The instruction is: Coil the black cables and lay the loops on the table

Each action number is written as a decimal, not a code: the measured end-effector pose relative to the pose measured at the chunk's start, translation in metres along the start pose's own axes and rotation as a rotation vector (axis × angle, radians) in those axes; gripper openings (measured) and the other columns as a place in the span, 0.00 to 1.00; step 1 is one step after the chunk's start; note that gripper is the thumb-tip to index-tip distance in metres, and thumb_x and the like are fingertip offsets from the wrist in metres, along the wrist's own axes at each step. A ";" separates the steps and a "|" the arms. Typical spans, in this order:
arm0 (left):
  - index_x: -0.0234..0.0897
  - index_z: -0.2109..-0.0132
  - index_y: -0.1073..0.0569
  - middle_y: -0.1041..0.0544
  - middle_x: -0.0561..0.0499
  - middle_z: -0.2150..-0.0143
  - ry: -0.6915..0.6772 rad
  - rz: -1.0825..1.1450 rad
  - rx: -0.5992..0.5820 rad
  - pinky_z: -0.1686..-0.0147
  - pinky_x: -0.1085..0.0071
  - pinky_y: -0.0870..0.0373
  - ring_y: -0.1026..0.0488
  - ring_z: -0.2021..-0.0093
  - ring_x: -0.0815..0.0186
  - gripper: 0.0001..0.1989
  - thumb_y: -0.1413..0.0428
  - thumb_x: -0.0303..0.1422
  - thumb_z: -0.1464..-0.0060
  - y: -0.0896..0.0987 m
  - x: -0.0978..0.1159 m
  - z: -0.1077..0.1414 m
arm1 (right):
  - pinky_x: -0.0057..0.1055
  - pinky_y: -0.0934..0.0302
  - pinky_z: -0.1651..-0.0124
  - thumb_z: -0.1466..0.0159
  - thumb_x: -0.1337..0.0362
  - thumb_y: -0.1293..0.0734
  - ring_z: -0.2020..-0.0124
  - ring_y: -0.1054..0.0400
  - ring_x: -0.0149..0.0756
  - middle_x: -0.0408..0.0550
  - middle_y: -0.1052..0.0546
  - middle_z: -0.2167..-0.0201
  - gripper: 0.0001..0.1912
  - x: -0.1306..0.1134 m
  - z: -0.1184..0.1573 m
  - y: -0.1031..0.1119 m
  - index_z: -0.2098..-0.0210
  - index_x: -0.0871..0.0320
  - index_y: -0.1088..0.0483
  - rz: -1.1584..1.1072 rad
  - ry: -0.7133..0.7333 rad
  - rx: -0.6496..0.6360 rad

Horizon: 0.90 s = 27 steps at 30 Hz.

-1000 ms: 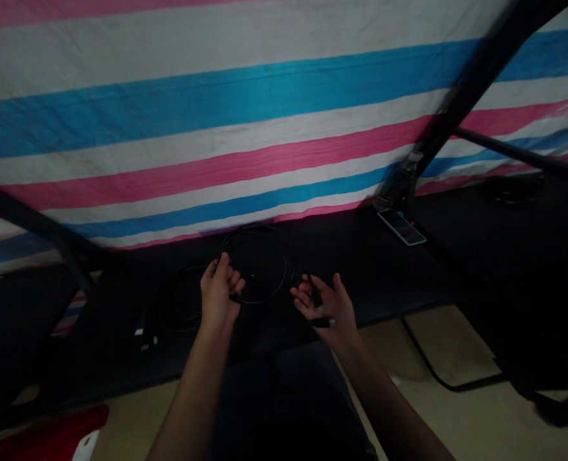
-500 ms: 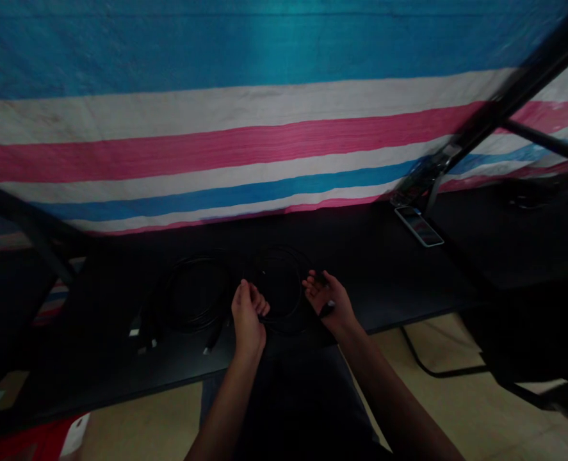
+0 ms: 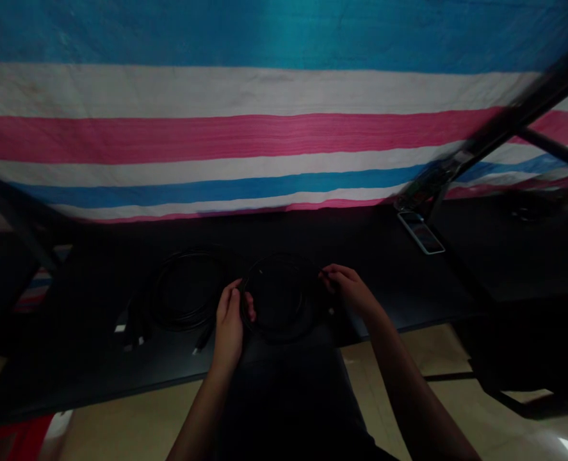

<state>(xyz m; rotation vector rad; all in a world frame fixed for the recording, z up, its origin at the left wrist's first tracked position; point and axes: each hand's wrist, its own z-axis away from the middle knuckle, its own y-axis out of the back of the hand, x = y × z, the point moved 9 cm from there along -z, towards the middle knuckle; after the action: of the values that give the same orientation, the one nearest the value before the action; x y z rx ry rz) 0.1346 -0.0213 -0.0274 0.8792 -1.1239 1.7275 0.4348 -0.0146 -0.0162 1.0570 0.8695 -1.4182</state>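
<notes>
A thin black cable [image 3: 301, 301] is looped in a ring between my two hands, above the black table [image 3: 370, 243]. My left hand [image 3: 232, 312] pinches the ring at its left side, fingers closed round it. At the ring's right, my right hand [image 3: 345, 283] has its fingers pressed together on the cable. Beneath that hand a small connector end [image 3: 331, 311] shows. Left of my left hand, a second coiled black cable [image 3: 187, 325] lies on the table, its plugs [image 3: 120, 328] with pale metal tips pointing toward the front edge.
A phone [image 3: 422, 233] lies at the right rear beside a dark slanted frame bar [image 3: 514, 121]. Striped sheeting [image 3: 264, 134] hangs behind the table. Below the right side is a dark chair frame [image 3: 509, 400]; something red [image 3: 27, 438] is at the lower left.
My hands have moved apart, the left one leftward. My right hand has turned over from palm up with loose fingers to a closed grip on the cable. The view has shifted slightly.
</notes>
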 end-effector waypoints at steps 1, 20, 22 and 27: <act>0.39 0.48 0.27 0.27 0.54 0.68 0.021 -0.020 0.007 0.77 0.76 0.34 0.33 0.75 0.72 0.24 0.39 0.51 0.43 0.002 0.001 -0.001 | 0.30 0.46 0.70 0.41 0.53 0.32 0.74 0.39 0.32 0.44 0.28 0.74 0.13 -0.003 0.001 0.006 0.67 0.58 0.26 0.054 0.008 -0.011; 0.37 0.63 0.26 0.41 0.61 0.82 -0.108 -0.349 -0.050 0.85 0.78 0.46 0.42 0.85 0.73 0.23 0.40 0.54 0.45 0.002 0.002 -0.011 | 0.33 0.54 0.72 0.40 0.59 0.28 0.80 0.43 0.32 0.45 0.31 0.83 0.16 -0.002 -0.001 0.016 0.82 0.55 0.30 0.881 0.046 -0.262; 0.37 0.63 0.26 0.41 0.62 0.83 -0.107 -0.328 -0.054 0.86 0.78 0.46 0.43 0.85 0.74 0.23 0.39 0.54 0.45 0.002 0.001 -0.011 | 0.33 0.52 0.71 0.40 0.59 0.28 0.80 0.42 0.33 0.46 0.30 0.83 0.17 -0.004 -0.002 0.019 0.83 0.55 0.29 0.892 0.015 -0.304; 0.37 0.65 0.25 0.40 0.60 0.82 -0.103 -0.292 -0.056 0.85 0.78 0.45 0.43 0.85 0.74 0.24 0.39 0.55 0.47 0.000 0.002 -0.010 | 0.33 0.44 0.72 0.35 0.48 0.34 0.79 0.35 0.35 0.48 0.24 0.81 0.23 -0.003 0.006 0.002 0.78 0.57 0.25 0.804 -0.086 -0.514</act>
<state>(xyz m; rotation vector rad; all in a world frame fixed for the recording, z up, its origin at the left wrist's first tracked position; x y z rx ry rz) 0.1324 -0.0113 -0.0290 1.0515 -1.0467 1.4195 0.4364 -0.0192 -0.0112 0.7959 0.5880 -0.5190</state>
